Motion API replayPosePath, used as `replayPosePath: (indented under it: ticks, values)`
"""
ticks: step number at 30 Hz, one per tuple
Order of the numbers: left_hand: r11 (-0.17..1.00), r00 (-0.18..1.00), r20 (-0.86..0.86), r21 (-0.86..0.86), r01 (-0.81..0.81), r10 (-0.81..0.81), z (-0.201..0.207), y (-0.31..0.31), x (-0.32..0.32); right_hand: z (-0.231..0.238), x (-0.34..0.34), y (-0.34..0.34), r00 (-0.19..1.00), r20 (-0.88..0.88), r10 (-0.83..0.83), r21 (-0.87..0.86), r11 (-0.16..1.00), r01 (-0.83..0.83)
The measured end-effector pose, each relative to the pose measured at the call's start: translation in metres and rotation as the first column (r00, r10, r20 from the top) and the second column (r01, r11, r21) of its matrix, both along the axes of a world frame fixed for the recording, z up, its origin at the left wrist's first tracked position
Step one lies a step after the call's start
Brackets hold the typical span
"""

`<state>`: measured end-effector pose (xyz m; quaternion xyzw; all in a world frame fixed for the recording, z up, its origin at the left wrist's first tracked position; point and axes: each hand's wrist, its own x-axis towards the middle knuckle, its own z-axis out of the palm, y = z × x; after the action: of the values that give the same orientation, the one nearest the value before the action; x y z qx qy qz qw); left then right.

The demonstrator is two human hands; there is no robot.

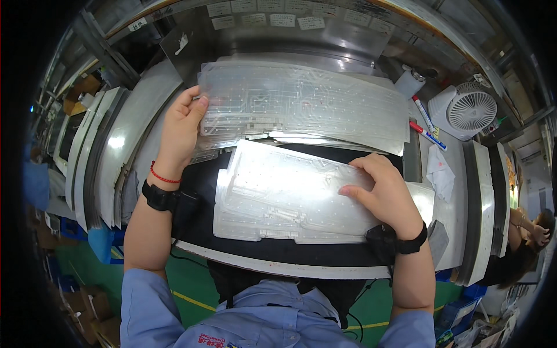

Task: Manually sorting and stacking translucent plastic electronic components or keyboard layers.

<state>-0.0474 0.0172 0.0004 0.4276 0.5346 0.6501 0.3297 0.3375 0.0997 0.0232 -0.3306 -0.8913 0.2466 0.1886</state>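
A far stack of thin, clear plastic circuit sheets (313,95), printed with fine traces and dots, lies across the back of the bench. My left hand (181,129) pinches the left edge of these sheets, thumb on top and fingers curled behind. How many sheets it grips cannot be made out. Nearer to me, a second pile of similar sheets (278,185) rests slightly fanned on the black work surface (200,226). The right hand (386,188) is closed over the right end of that pile's top sheet, thumb lying on it and fingers at its far edge.
At the right stand a white fan (471,111), a bottle (411,82), a red marker (426,134) and a white cloth (441,172). Tall curved-looking panels (119,142) flank the bench on the left, with similar panels (480,209) on the right. Another person (522,238) is at far right.
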Motion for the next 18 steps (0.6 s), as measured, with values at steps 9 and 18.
replayPosePath:
  ticks: [9, 18]
  values:
    - [0.998, 0.993, 0.105, 0.007, 0.06, -0.06, -0.002, -0.001, 0.005, 0.012, 0.0, -0.007, 0.949, -0.313, -0.037, 0.496, 0.846, 0.197]
    - [0.956, 0.958, 0.085, -0.08, 0.281, -0.274, 0.003, -0.008, 0.02, 0.004, 0.003, 0.003, 0.954, -0.2, -0.223, 0.376, 0.882, 0.285]
